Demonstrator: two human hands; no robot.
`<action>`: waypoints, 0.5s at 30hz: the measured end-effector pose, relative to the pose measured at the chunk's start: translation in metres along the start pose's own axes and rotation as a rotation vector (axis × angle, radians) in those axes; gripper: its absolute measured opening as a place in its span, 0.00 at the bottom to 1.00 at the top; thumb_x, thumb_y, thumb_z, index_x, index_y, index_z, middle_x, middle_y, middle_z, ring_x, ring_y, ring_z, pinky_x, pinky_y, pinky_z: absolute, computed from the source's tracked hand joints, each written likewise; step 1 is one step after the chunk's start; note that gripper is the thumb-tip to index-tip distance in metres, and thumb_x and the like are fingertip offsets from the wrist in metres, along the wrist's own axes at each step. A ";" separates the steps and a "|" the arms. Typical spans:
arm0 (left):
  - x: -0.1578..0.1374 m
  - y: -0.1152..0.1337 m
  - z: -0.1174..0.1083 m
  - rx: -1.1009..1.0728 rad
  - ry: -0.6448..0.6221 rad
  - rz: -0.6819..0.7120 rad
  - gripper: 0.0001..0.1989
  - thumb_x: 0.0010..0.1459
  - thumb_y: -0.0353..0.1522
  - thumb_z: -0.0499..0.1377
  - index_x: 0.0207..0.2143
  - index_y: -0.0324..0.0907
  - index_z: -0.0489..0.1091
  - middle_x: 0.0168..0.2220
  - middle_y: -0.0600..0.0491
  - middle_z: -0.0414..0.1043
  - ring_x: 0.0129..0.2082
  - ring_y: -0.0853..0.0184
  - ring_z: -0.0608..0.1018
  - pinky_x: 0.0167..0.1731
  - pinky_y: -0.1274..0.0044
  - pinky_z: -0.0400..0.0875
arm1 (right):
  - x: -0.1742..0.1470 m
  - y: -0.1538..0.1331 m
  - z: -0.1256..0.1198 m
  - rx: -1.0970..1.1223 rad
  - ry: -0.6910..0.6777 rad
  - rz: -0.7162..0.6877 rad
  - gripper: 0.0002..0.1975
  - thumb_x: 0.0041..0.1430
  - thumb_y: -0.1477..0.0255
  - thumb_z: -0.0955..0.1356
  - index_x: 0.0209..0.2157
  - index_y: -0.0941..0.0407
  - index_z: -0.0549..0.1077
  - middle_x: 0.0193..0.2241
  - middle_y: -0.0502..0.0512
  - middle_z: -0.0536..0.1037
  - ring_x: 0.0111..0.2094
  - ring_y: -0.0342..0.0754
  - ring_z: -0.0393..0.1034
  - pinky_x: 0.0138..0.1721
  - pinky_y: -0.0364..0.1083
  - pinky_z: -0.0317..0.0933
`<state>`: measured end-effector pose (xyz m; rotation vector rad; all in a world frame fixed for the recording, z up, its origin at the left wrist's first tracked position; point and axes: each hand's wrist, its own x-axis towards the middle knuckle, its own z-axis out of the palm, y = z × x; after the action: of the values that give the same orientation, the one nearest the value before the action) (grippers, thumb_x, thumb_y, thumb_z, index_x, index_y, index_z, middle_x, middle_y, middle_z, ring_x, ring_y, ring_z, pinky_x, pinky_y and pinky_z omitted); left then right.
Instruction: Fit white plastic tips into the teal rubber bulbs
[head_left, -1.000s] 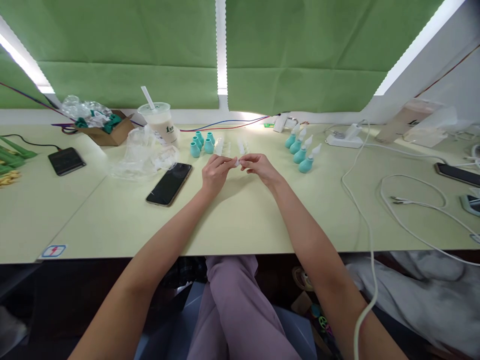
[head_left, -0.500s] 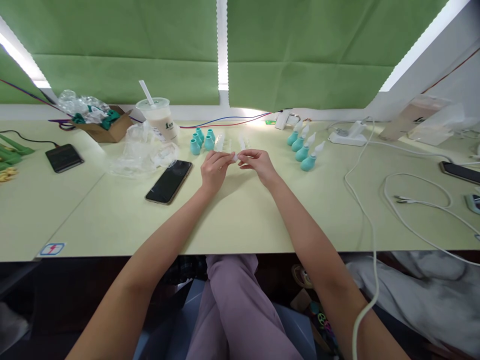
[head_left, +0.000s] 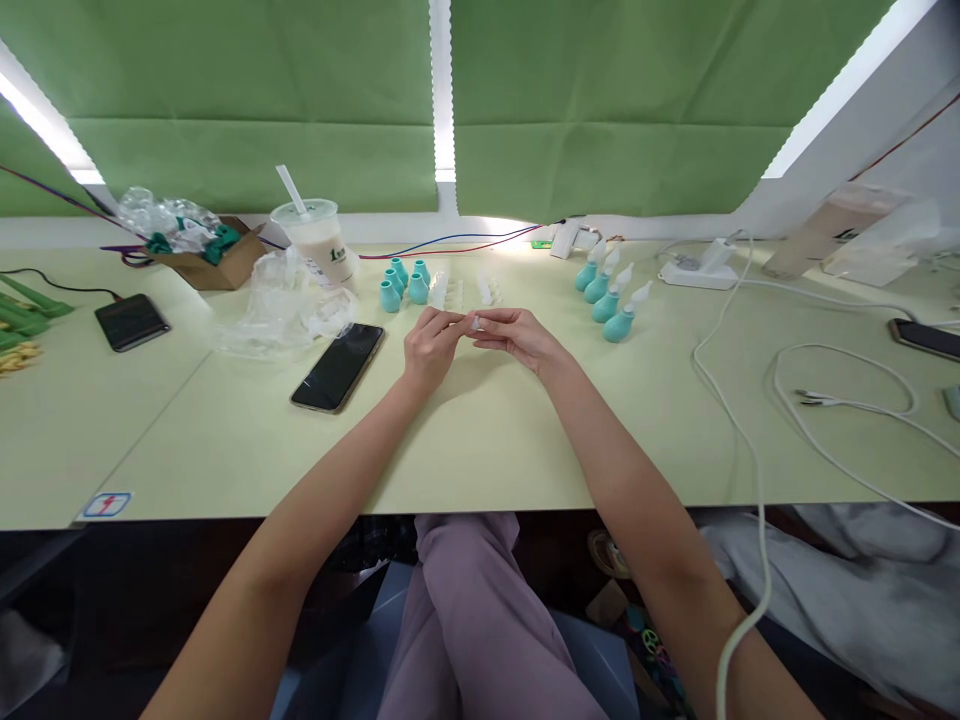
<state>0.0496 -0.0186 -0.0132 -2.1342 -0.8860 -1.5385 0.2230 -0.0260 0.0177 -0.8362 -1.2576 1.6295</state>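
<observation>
My left hand (head_left: 431, 350) and my right hand (head_left: 523, 338) meet above the middle of the table, fingertips together. Between them shows a small whitish translucent plastic piece (head_left: 475, 323), mostly covered by fingers. The right thumb and fingers pinch it, and the left fingertips close on its other side. Just beyond the hands lie clear nozzle tips (head_left: 485, 290) and small pale parts (head_left: 453, 293). To the left stand several teal rubber bulbs (head_left: 390, 296) with open necks. On the right, a row of teal bulbs (head_left: 619, 324) carries pointed clear nozzles.
A phone (head_left: 337, 367) lies left of my hands, near a plastic bag (head_left: 262, 310) and a drink cup (head_left: 315, 240). Farther left are a cardboard box (head_left: 214, 262) and a black device (head_left: 132, 322). A power strip (head_left: 697, 273) and white cables (head_left: 739, 420) lie at right.
The fingers have shifted slightly around the whitish piece, and the right hand's fingers are now more curled around it. The bulbs and nozzle tips stay where they were.
</observation>
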 end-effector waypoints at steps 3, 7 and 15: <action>0.001 0.000 0.000 -0.039 -0.030 -0.027 0.10 0.62 0.36 0.53 0.37 0.48 0.75 0.28 0.53 0.74 0.28 0.70 0.70 0.28 0.77 0.64 | -0.001 -0.002 -0.002 -0.004 -0.018 0.019 0.16 0.38 0.64 0.77 0.31 0.56 0.79 0.36 0.55 0.80 0.43 0.50 0.75 0.47 0.48 0.69; 0.003 0.003 -0.002 -0.043 -0.073 -0.018 0.13 0.63 0.37 0.51 0.35 0.46 0.75 0.28 0.52 0.73 0.27 0.70 0.69 0.27 0.77 0.63 | -0.001 -0.001 -0.009 0.004 -0.058 0.053 0.17 0.39 0.63 0.77 0.32 0.56 0.79 0.37 0.55 0.80 0.43 0.49 0.74 0.47 0.47 0.68; 0.002 0.005 -0.003 -0.035 -0.052 -0.013 0.13 0.63 0.36 0.51 0.33 0.46 0.75 0.27 0.53 0.71 0.27 0.71 0.68 0.27 0.77 0.63 | 0.000 0.000 -0.006 -0.007 -0.012 0.031 0.17 0.36 0.63 0.78 0.30 0.56 0.79 0.35 0.55 0.80 0.43 0.49 0.74 0.48 0.48 0.68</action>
<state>0.0518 -0.0233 -0.0099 -2.2067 -0.8989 -1.5215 0.2286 -0.0236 0.0157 -0.8553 -1.2656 1.6575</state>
